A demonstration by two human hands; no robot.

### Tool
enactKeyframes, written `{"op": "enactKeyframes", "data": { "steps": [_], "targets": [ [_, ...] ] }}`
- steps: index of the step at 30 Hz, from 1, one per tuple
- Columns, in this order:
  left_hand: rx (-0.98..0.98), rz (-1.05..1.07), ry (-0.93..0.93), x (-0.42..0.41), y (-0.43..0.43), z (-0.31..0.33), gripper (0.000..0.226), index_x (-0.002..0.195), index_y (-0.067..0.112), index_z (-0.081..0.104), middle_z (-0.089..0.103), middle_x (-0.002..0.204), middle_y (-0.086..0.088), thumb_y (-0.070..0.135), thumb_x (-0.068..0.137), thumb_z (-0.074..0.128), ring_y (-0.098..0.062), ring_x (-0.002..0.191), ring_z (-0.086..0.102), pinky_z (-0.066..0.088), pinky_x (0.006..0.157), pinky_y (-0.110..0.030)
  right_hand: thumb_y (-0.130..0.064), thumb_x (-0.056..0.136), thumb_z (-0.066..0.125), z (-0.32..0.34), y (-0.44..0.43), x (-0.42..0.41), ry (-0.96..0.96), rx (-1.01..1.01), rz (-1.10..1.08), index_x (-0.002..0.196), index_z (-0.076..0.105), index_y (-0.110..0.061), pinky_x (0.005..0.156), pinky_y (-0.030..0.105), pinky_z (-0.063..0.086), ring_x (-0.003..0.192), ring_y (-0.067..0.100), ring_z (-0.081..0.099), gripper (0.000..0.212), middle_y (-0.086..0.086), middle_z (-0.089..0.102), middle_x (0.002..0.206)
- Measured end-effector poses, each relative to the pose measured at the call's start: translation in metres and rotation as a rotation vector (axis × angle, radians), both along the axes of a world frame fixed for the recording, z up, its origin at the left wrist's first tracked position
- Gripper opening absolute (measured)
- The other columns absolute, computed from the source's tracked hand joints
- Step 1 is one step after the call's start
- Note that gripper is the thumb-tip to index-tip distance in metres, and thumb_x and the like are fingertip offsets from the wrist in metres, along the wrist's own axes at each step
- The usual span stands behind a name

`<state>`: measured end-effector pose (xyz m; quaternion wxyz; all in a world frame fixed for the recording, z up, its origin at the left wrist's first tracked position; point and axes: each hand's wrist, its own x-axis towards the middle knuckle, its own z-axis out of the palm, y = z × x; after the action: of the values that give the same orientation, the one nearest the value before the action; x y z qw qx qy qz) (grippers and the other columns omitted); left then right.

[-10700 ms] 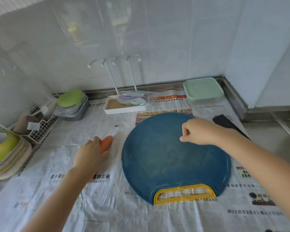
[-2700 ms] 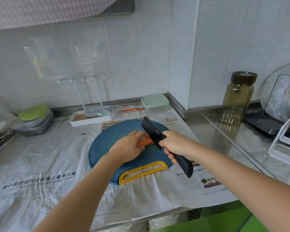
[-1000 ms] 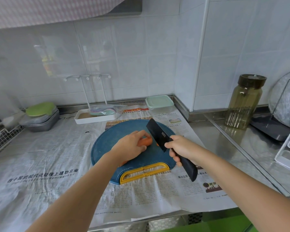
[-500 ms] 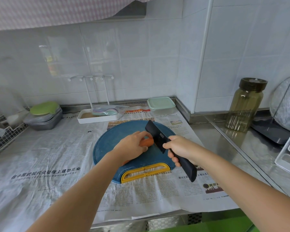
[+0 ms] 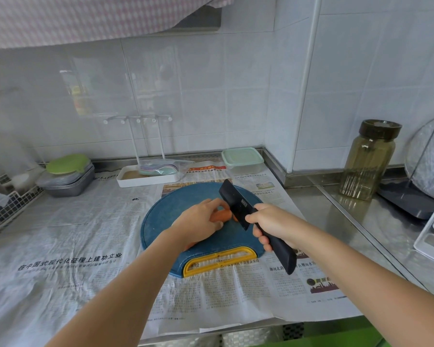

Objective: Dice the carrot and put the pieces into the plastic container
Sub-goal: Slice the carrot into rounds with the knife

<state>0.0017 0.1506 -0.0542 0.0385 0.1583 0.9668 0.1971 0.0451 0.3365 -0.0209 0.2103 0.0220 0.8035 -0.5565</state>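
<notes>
Newspaper [image 5: 73,234] spreads wide left of the cutting board [image 5: 171,211]. The left hand [image 5: 198,225] grips the stubby orange carrot [image 5: 221,216]; the right hand [image 5: 271,222] grasps the black knife [image 5: 236,201].

Walls: glossy white ceramic tiles [image 5: 211,83], catching pale window reflections.
Counter: brushed stainless-steel worktop [image 5: 356,221], newspaper sheets [image 5: 85,234] spread across.

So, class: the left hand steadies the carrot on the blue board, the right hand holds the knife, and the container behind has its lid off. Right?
Not quite. The head view shows the container with its lid on, not off. The rest stands.
</notes>
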Motion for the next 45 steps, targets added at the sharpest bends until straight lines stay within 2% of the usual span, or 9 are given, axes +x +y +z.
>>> {"op": "enactKeyframes", "data": {
  "steps": [4,6,10,13,17,23,28,36,45],
  "targets": [
    [0.003,0.002,-0.015,-0.001,-0.001,-0.001,0.041,0.128,0.038,0.04,0.049,0.132,0.002,0.027,0.092,0.056,-0.02,0.116,0.05,0.042,0.099,-0.038,-0.013,0.1,0.043,0.0,0.001,0.001,-0.013,-0.021,-0.002,0.101,0.045,-0.013,0.038,0.022,0.035,0.039,0.012,0.038,0.002,0.006,0.045,0.061],
    [0.001,0.0,-0.013,-0.001,-0.001,-0.002,0.041,0.128,0.038,0.04,0.049,0.131,0.002,0.028,0.092,0.055,-0.02,0.116,0.05,0.042,0.099,-0.038,-0.013,0.1,0.043,0.0,0.001,0.0,-0.017,-0.023,0.001,0.097,0.044,-0.017,0.039,0.023,0.035,0.042,0.013,0.038,0.005,0.006,0.045,0.061],
    [0.016,-0.003,-0.014,-0.002,0.0,-0.001,0.04,0.127,0.038,0.041,0.049,0.131,0.002,0.027,0.092,0.056,-0.019,0.115,0.05,0.042,0.097,-0.036,-0.01,0.098,0.043,-0.002,0.001,0.0,-0.045,-0.054,0.013,0.098,0.044,-0.012,0.04,0.025,0.036,0.043,0.014,0.038,0.003,0.005,0.045,0.059],
    [0.028,-0.012,-0.01,-0.001,0.0,0.0,0.039,0.126,0.036,0.043,0.05,0.13,0.001,0.025,0.091,0.056,-0.02,0.114,0.05,0.041,0.096,-0.035,-0.008,0.098,0.042,-0.004,0.004,0.0,-0.082,-0.101,0.0,0.088,0.039,-0.018,0.042,0.024,0.033,0.044,0.014,0.036,0.015,0.005,0.043,0.056],
    [0.0,-0.03,0.007,0.0,-0.002,0.001,0.039,0.127,0.034,0.042,0.05,0.128,-0.001,0.025,0.091,0.056,-0.022,0.113,0.051,0.043,0.096,-0.037,-0.007,0.097,0.041,-0.002,0.001,-0.003,-0.095,-0.065,0.014,0.091,0.042,-0.011,0.038,0.022,0.033,0.04,0.014,0.034,0.007,0.004,0.042,0.055],
    [-0.052,-0.058,0.051,0.0,-0.002,-0.002,0.038,0.127,0.033,0.041,0.05,0.127,0.0,0.027,0.092,0.055,-0.022,0.111,0.053,0.046,0.095,-0.04,-0.006,0.097,0.04,-0.003,-0.007,-0.004,-0.083,-0.02,0.02,0.095,0.041,-0.01,0.038,0.023,0.034,0.039,0.014,0.035,0.004,0.005,0.042,0.056],
    [-0.05,-0.076,0.068,0.001,-0.002,-0.001,0.037,0.126,0.032,0.042,0.05,0.127,0.0,0.026,0.092,0.054,-0.021,0.109,0.053,0.046,0.093,-0.039,-0.005,0.096,0.04,-0.009,-0.008,-0.008,-0.075,-0.014,0.016,0.108,0.036,-0.014,0.037,0.023,0.036,0.038,0.014,0.037,0.015,0.004,0.043,0.054],
    [-0.05,-0.088,0.076,-0.001,-0.003,-0.002,0.04,0.13,0.03,0.041,0.049,0.126,-0.001,0.025,0.093,0.053,-0.022,0.108,0.053,0.045,0.091,-0.037,-0.006,0.097,0.04,-0.006,-0.012,-0.007,-0.099,-0.003,0.012,0.094,0.038,-0.011,0.036,0.022,0.034,0.037,0.013,0.034,0.006,0.004,0.041,0.053],
    [-0.028,-0.093,0.048,-0.005,-0.004,-0.004,0.04,0.129,0.029,0.041,0.048,0.13,-0.002,0.025,0.092,0.055,-0.022,0.111,0.051,0.041,0.092,-0.033,-0.006,0.097,0.04,0.006,-0.019,-0.013,-0.151,0.058,0.015,0.084,0.042,-0.008,0.036,0.019,0.033,0.035,0.013,0.033,0.013,0.004,0.04,0.049]
  ]
}}
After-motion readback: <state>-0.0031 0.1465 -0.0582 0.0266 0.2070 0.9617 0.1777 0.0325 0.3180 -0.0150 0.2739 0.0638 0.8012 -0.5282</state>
